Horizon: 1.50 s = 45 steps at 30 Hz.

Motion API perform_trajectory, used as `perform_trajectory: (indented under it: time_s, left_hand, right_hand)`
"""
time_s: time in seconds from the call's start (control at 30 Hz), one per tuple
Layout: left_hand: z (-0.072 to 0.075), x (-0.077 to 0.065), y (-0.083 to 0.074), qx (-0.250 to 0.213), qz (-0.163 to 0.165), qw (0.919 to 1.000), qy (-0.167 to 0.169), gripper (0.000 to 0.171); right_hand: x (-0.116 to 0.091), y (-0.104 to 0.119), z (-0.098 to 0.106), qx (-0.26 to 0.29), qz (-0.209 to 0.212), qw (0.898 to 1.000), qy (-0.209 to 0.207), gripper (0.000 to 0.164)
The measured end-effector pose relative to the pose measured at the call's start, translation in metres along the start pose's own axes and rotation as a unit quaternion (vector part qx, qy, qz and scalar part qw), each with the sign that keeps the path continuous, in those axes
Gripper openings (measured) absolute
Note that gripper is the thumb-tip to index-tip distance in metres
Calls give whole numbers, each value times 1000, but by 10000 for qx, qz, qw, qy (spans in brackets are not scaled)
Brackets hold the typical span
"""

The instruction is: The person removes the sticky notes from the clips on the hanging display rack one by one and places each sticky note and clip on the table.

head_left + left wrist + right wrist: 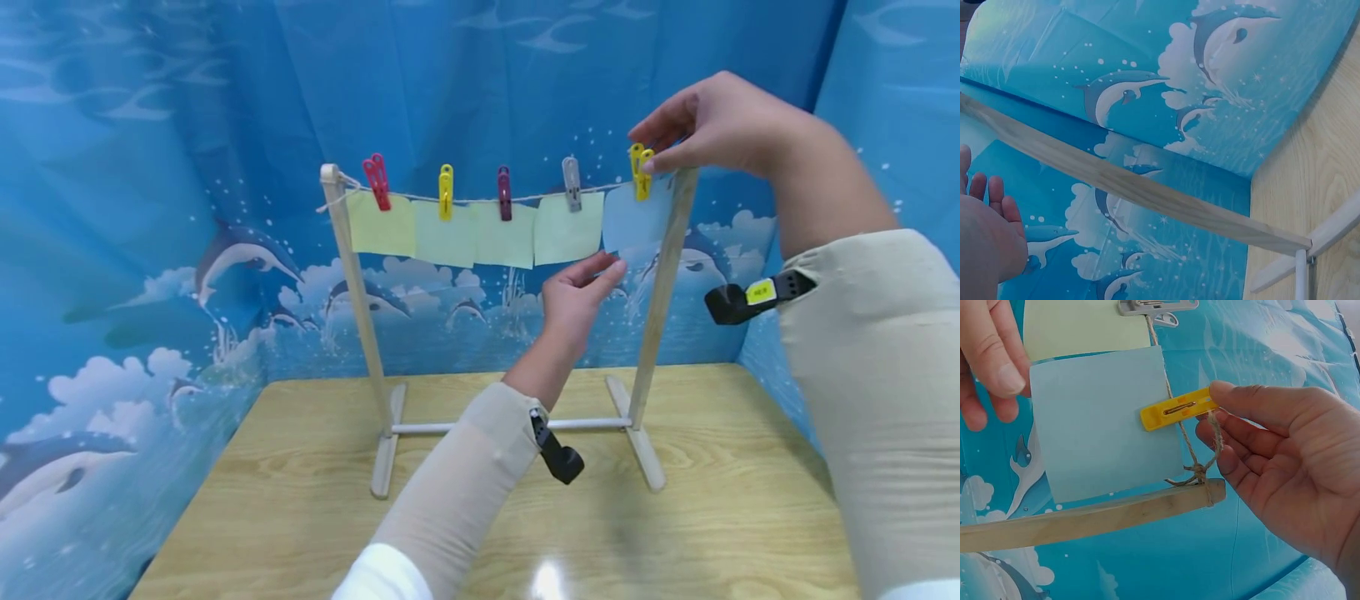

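Observation:
At the right end of a string (525, 198), my right hand (731, 129) pinches the handle end of a yellow clothespin (1163, 417) between thumb and fingers. The clothespin's jaws lie over the string and the edge of a light blue paper square (1097, 425), which hangs there. Below, my left hand (573, 304) is by that paper's lower left corner, thumb and fingers loosely apart, gripping nothing. Whether its fingertips touch the paper I cannot tell. In the left wrist view, the left hand (988, 231) shows only partly.
Pale green papers (506, 237) hang along the string under red (377, 182), yellow (446, 192), dark red (505, 193) and grey (572, 183) clothespins. The string spans two wooden posts (660, 300), standing on a wood-grain table (300, 517). A dolphin-print curtain (247, 100) hangs behind.

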<state>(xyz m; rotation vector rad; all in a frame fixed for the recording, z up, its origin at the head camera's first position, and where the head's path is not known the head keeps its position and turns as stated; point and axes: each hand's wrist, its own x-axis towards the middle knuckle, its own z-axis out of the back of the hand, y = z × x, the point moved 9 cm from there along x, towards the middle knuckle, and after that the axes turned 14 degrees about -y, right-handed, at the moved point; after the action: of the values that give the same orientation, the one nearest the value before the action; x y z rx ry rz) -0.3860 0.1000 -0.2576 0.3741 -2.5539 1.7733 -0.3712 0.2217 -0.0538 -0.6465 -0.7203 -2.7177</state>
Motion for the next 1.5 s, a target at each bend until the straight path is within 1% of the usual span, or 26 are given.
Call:
perform_trajectory:
  time_s: [0.1, 0.27, 0.37, 0.53, 0.8, 0.93, 1.13, 1.23, 1.4, 1.5]
  left_hand:
    - [0, 1, -1, -177, -13, 9998, -105, 26]
    - [1, 3, -2, -742, -6, 9968, -288, 19]
    - [1, 4, -2, -1083, 8, 9936, -315, 17]
    - [1, 5, -2, -1303, -13, 9910, -294, 16]
    - [5, 4, 3, -1212, 97, 9920, -327, 14]
    - [9, 4, 5, -1207, 92, 9922, -301, 13]
    - [15, 3, 7, -1270, 158, 9916, -162, 12]
    - [19, 2, 7, -1109, 161, 9937, -68, 12]
    - [26, -3, 8, -714, 174, 9973, 66, 12]
    - [30, -5, 9, -629, 103, 9978, 189, 13]
  right_hand:
    - [1, -1, 0, -19, -46, 10000, -1, 49]
    - [1, -2, 0, -23, -65, 10000, -22, 49]
    - [1, -3, 1, -14, -23, 10000, -58, 48]
    - [1, -5, 3, 110, 12, 9999, -131, 40]
    - [-1, -8, 9, 396, -147, 9983, -404, 32]
    - [-2, -10, 14, 610, -202, 9961, -597, 30]
    - [-2, -9, 21, 764, -81, 9938, -809, 28]
    - [-4, -10, 24, 810, -39, 9923, -932, 28]
    - [-8, -15, 33, 1194, -22, 9855, -1207, 23]
    - [-10, -17, 36, 1395, -14, 9816, -1304, 21]
